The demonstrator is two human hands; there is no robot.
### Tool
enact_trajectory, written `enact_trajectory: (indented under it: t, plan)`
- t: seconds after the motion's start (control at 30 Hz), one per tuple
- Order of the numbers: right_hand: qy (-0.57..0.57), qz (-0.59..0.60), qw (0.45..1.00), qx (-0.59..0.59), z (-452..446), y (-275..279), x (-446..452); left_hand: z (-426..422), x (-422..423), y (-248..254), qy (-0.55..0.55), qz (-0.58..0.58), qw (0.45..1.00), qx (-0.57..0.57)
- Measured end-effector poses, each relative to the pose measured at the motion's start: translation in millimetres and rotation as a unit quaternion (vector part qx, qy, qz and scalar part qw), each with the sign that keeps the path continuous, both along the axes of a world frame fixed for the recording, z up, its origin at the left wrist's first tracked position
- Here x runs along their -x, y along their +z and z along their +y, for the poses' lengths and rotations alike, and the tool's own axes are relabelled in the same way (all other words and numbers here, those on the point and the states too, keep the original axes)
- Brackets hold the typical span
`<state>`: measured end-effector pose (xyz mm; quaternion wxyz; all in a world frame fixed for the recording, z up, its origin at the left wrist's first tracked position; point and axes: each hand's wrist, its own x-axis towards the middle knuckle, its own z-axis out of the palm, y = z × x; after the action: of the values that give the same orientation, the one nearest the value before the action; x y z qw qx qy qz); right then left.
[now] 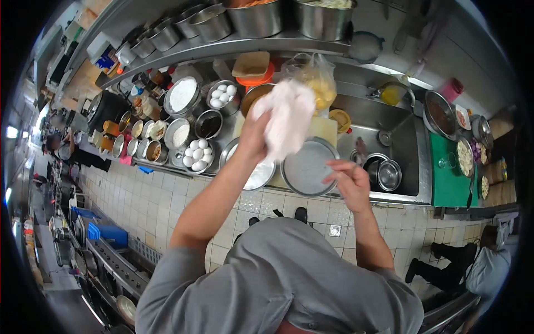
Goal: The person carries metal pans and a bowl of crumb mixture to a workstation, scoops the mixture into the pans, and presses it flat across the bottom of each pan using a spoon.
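My left hand (255, 136) is closed on a crumpled, pinkish-white, cloth-like piece (289, 119), raised above the counter and slightly blurred. Beneath that arm is a metal bowl of white powder (258, 175), partly covered by the wrist. A round grey metal tray (308, 167) lies to its right, near the counter's front edge. Over the tray's right rim hovers my right hand (351, 181), its fingers bent and apart, with nothing visible in them. Behind the raised piece, a metal bowl (253, 97) is mostly hidden.
Bowls of eggs (198, 156) and several seasoning containers fill the left. A tied plastic bag (321, 83) stands behind. To the right are a sink (403, 131) with metal bowls and a green board (445, 186). A shelf of pots (253, 19) runs above. Another person (484, 267) is at lower right.
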<state>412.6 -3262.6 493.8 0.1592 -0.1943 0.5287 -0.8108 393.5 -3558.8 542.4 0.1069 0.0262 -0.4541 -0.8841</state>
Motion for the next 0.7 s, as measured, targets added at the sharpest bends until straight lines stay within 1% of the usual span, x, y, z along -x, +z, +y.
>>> enact_trajectory:
  t: [0.03, 0.07, 0.1, 0.13, 0.17, 0.2, 0.23, 0.27, 0.3, 0.33, 0.37, 0.4, 0.43, 0.47, 0.5, 0.53, 0.57, 0.6, 0.63, 0.7]
  plan:
    - [-0.035, -0.007, 0.999, -0.028, 23, -6, -1, 7, 47, -6, 0.027, -0.002, 0.999, 0.038]
    - [-0.079, -0.015, 0.994, -0.070, 44, -14, -6, 21, 83, 3, 0.063, -0.009, 0.993, 0.099]
    - [-0.120, -0.022, 0.986, -0.113, 64, -20, -13, 27, 124, -1, 0.080, -0.007, 0.989, 0.128]
    - [-0.158, -0.020, 0.972, -0.175, 82, -23, -25, 27, 163, -23, 0.108, 0.018, 0.979, 0.174]
    - [-0.197, -0.017, 0.952, -0.234, 96, -25, -37, 22, 198, -53, 0.147, -0.014, 0.958, 0.244]
    - [-0.221, -0.039, 0.938, -0.266, 109, -27, -50, 19, 231, -67, 0.184, -0.044, 0.931, 0.312]
    - [-0.244, -0.063, 0.920, -0.300, 121, -31, -64, 17, 252, -63, 0.182, -0.040, 0.932, 0.310]
    - [-0.248, -0.063, 0.918, -0.303, 130, -39, -77, 14, 267, -63, 0.181, -0.068, 0.878, 0.438]
    - [-0.284, -0.100, 0.914, -0.272, 139, -47, -92, 12, 280, -69, 0.172, -0.098, 0.806, 0.558]
    - [-0.321, -0.139, 0.906, -0.239, 145, -55, -107, 12, 294, -83, 0.161, -0.100, 0.809, 0.557]
    - [-0.327, -0.147, 0.901, -0.243, 151, -65, -119, 13, 308, -101, 0.219, -0.038, 0.717, 0.661]
    - [-0.343, -0.174, 0.892, -0.236, 155, -76, -129, 14, 321, -116, 0.272, 0.029, 0.607, 0.746]
    - [-0.360, -0.204, 0.881, -0.230, 160, -83, -139, 19, 323, -118, 0.260, 0.029, 0.614, 0.745]
    - [-0.365, -0.215, 0.874, -0.239, 162, -84, -144, 24, 317, -114, 0.165, -0.072, 0.569, 0.802]
    - [-0.364, -0.213, 0.871, -0.251, 159, -84, -143, 21, 312, -119, 0.064, -0.171, 0.507, 0.842]
    - [-0.358, -0.213, 0.870, -0.264, 156, -81, -141, -1, 347, -151, -0.040, -0.192, 0.556, 0.808]
    - [-0.350, -0.216, 0.863, -0.293, 152, -76, -135, 4, 318, -138, 0.048, -0.131, 0.556, 0.820]
    - [-0.344, -0.224, 0.861, -0.300, 151, -76, -127, 6, 297, -113, 0.142, -0.065, 0.548, 0.822]
    - [-0.337, -0.223, 0.866, -0.295, 150, -79, -118, -2, 274, -95, 0.138, -0.071, 0.546, 0.823]
    - [-0.327, -0.223, 0.872, -0.289, 144, -87, -99, -40, 221, -70, 0.104, -0.046, 0.668, 0.736]
